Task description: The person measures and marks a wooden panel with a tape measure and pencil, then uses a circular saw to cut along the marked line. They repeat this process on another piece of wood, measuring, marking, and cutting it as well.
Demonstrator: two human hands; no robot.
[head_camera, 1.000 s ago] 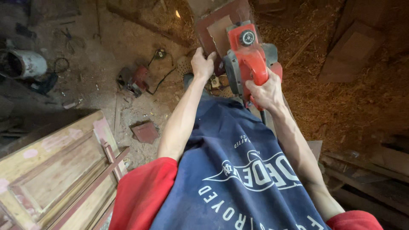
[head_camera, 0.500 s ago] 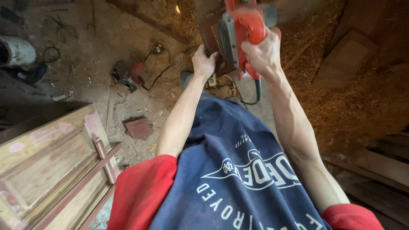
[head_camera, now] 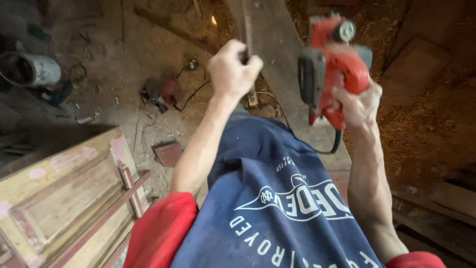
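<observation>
My right hand point(head_camera: 359, 106) clamped on red power planer point(head_camera: 329, 69), upper right; left hand point(head_camera: 233, 72) fisted around thin wooden strip point(head_camera: 246, 30), top centre.

The person wore a navy blue apron point(head_camera: 277, 198), faded and dusty, with pale printed lettering and a winged emblem across the front. Under it showed a bright red shirt with short sleeves point(head_camera: 161, 228), one at each shoulder. Both forearms were bare, and the left hand point(head_camera: 233, 72) and right hand point(head_camera: 359, 104) wore no gloves.
</observation>
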